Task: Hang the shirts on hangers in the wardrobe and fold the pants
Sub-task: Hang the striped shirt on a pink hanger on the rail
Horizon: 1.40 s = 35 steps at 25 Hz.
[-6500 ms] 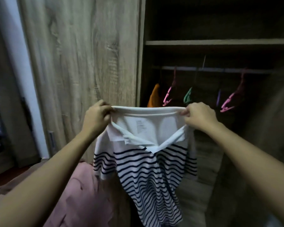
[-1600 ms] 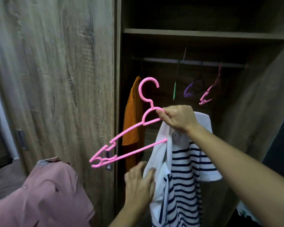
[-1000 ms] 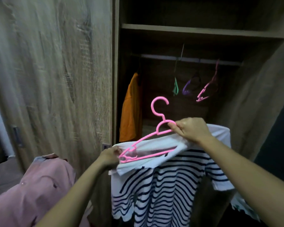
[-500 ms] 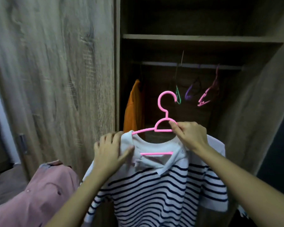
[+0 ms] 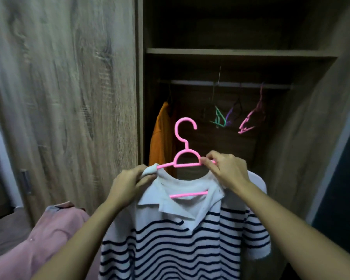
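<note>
Wooden wardrobe [image 5: 69,98] stands open, its rail [image 5: 226,84] far behind. Nearer, a striped polo shirt [image 5: 182,239] hangs on a pink hanger [image 5: 185,146]. Left hand [image 5: 129,184] pinches the collar's left shoulder; right hand [image 5: 226,170] clamps the hanger's right arm. That left shoulder looks only partly seated and could slip off.

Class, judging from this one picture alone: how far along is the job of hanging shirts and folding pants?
Done: an orange shirt hangs on the wardrobe rail. In hand: the striped shirt sits on the pink hanger, the left hand tugging its shoulder, the right hand gripping the hanger; it is not yet on the rail. Left: the pink shirt lies unhung. No pants are visible.
</note>
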Available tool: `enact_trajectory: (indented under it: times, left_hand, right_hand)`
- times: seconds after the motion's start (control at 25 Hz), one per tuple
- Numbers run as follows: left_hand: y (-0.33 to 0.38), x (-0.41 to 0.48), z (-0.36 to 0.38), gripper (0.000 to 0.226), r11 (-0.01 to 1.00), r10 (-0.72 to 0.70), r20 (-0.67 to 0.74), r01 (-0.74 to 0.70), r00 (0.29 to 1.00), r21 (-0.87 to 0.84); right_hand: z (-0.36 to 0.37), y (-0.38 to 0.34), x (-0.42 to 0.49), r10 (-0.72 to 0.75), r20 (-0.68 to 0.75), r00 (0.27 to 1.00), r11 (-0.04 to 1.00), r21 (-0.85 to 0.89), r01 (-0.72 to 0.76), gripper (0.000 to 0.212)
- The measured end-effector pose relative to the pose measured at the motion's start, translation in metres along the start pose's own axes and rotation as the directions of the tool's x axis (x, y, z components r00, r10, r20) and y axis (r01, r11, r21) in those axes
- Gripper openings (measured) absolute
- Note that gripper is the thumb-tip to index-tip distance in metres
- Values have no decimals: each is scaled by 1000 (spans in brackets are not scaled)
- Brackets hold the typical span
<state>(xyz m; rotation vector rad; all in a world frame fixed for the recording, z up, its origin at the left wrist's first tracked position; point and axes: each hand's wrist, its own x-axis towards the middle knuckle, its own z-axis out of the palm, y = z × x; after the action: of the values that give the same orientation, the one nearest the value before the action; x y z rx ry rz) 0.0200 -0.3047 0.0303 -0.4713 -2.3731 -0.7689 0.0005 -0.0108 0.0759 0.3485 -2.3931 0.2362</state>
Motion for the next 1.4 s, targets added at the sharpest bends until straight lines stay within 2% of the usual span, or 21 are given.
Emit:
enact_trajectory:
  times: [0.08, 0.16, 0.24, 0.32, 0.4, 0.44, 0.52, 0.64, 0.72, 0.76, 0.84, 0.88, 0.92, 1.0, 1.04, 1.16, 1.24, 1.32, 1.36, 1.4]
  left_hand:
    - [-6, 8, -12, 29, 999, -15, -47, 13, 999, -49]
    - [-9, 14, -21, 33, 997, -32, -60, 28, 998, -77]
    - [-11, 20, -29, 33, 995, -52, -80, 45, 995, -84]
    - [-15, 25, -39, 32, 991, -83, -124, 68, 989, -118]
    - [-18, 31, -44, 39, 983, -117, -154, 93, 981, -155]
    - [-20, 34, -46, 43, 982, -124, -148, 100, 981, -159]
    - [-25, 36, -48, 46, 985, -113, -118, 95, 987, -147]
    - [-42, 34, -58, 54, 978, -140, -103, 121, 985, -168]
    - [-50, 30, -63, 57, 970, -169, -106, 146, 980, -196]
    - [-49, 28, -64, 54, 965, -177, -101, 153, 979, -211]
    - [-36, 27, -57, 41, 965, -164, -80, 143, 983, -218]
    - [-27, 29, -51, 35, 969, -140, -74, 121, 987, -216]
    - [-19, 30, -47, 33, 972, -106, -62, 91, 992, -215]
    - [-7, 33, -40, 37, 974, -44, -34, 35, 998, -222]
    - [-6, 35, -40, 40, 966, -27, -22, 21, 999, -257]
    - [-10, 37, -47, 44, 898, -71, -39, 47, 997, -438]
    - [-14, 36, -50, 28, 935, -47, -70, 20, 996, -354]
    - [-11, 33, -50, 12, 977, 28, -12, -30, 1000, -213]
    - [-9, 30, -47, 9, 986, 58, 27, -53, 998, -155]
    - [-9, 27, -43, 17, 990, 68, 36, -63, 997, -124]
  right_hand:
    - [-9, 22, -2, 28, 52, 998, 1000, 1, -28, 57]
    - [-14, 41, -5, 27, 184, 983, 988, 144, -54, 71]
    - [-15, 60, -13, 98, 258, 961, 895, 399, -199, 92]
    - [-5, 77, -26, 226, 293, 929, 794, 497, -350, 97]
    - [6, 82, -40, 251, 353, 901, 774, 486, -406, 77]
    - [10, 81, -43, 225, 360, 906, 777, 495, -390, 65]
    - [13, 79, -42, 177, 298, 938, 770, 551, -320, 50]
    - [2, 94, -33, 277, 177, 944, 774, 541, -328, 17]
    - [-8, 111, -30, 297, 211, 931, 795, 485, -364, 6]
    - [-14, 111, -27, 277, 271, 922, 760, 526, -382, 15]
    - [-24, 100, -13, 234, 315, 920, 624, 677, -390, 34]
    - [-27, 92, -4, 193, 338, 921, 602, 701, -383, 33]
    - [-33, 82, 4, 133, 377, 917, 675, 643, -362, 29]
    - [-41, 69, 9, 36, 450, 892, 842, 468, -270, 38]
    - [-42, 66, 7, 11, 435, 900, 872, 436, -221, 42]
    - [-47, 65, 0, 0, 226, 974, 883, 458, -106, 39]
    - [-51, 62, 2, 88, 76, 993, 891, 441, -112, 37]
    - [-54, 58, 5, 201, -1, 980, 896, 404, -183, 35]
    - [-53, 59, 5, 221, -15, 975, 901, 387, -198, 35]
    - [-54, 61, 4, 206, -15, 978, 906, 381, -185, 37]
